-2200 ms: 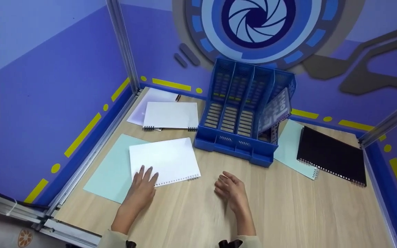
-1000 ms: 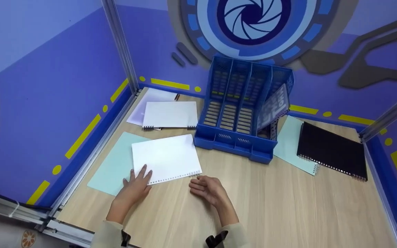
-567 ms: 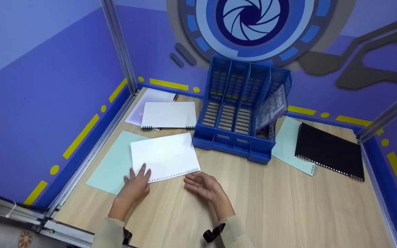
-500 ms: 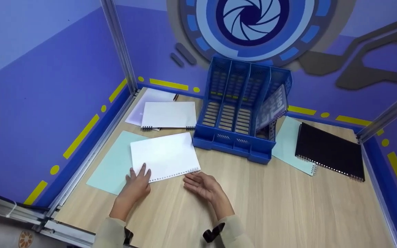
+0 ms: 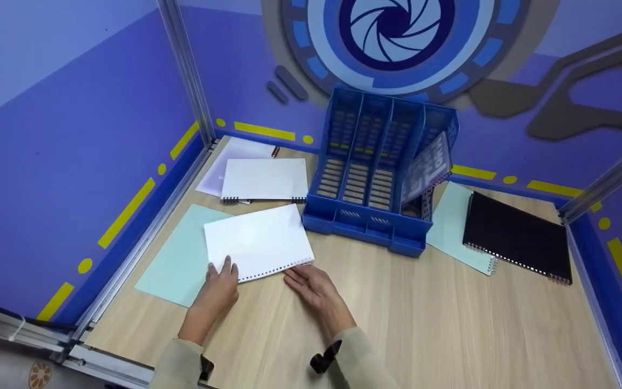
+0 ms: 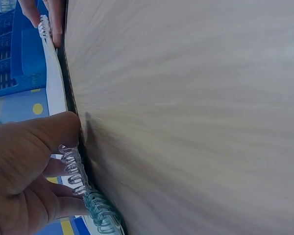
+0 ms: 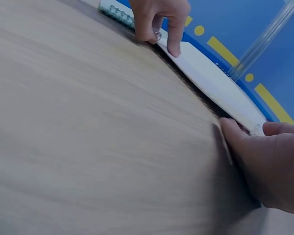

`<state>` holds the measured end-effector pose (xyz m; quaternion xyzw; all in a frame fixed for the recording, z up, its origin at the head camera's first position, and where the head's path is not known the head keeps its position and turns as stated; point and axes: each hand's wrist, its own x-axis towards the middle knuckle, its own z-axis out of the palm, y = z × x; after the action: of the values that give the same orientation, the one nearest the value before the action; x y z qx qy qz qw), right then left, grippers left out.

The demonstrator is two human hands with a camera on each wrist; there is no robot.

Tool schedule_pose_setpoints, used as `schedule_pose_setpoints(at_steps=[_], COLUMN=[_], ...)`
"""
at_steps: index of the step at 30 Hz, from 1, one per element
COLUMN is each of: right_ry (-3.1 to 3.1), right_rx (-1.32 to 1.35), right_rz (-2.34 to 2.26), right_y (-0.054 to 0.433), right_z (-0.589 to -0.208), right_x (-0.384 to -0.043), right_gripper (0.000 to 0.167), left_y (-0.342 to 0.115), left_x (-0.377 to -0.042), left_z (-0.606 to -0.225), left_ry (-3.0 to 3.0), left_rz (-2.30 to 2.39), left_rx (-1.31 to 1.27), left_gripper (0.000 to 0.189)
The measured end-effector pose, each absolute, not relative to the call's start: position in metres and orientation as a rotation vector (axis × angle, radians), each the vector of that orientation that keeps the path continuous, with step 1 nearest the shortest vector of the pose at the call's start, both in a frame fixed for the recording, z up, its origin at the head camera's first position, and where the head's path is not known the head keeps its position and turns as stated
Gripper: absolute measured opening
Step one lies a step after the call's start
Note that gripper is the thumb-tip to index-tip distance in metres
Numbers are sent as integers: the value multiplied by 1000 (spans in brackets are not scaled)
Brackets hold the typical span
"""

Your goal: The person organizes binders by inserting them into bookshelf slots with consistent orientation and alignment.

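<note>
A white spiral notebook (image 5: pixel 262 232) lies at the middle left, partly over a mint-green notebook (image 5: pixel 173 262). My left hand (image 5: pixel 216 289) pinches its near edge towards the left, fingers on top and thumb below; in the left wrist view the thumb (image 6: pixel 66 129) is at the clear coil. At the right corner of the same edge, my right hand (image 5: pixel 313 289) holds the notebook, palm turned up with fingertips beneath the edge. The right wrist view has that hand's thumb and finger (image 7: pixel 279 128) on either side of it. The near edge stands slightly off the table.
Behind stands a blue file holder (image 5: pixel 367 224) with a patterned notebook (image 5: pixel 427 167) leaning in its right compartment. A white-topped spiral notebook (image 5: pixel 265 178) and a lilac one (image 5: pixel 214 175) lie back left. A black spiral notebook (image 5: pixel 519 237) overlaps a mint one (image 5: pixel 454 232) at right.
My right hand has come left to the notebook's near right corner and its fingers have slid under the edge. The left hand has gone from lying on the notebook to pinching its edge.
</note>
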<state>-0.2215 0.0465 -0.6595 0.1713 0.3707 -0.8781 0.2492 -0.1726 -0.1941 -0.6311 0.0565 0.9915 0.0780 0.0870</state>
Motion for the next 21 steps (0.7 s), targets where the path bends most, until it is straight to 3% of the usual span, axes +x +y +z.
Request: schedule_pose_setpoints(at_steps=[9, 21], right_ry=[977, 963], right_rx=[609, 487], right_rz=[-2417, -2414], right_y=[17, 8], right_z=[-661, -651], right_x=[-236, -252], right_gripper=[19, 26], left_y=[-196, -199], left_x=[-171, -178], left_z=[-639, -641], left_ry=[3038, 3063], left_rz=[243, 444], left_rx=[195, 181], left_gripper=[48, 53])
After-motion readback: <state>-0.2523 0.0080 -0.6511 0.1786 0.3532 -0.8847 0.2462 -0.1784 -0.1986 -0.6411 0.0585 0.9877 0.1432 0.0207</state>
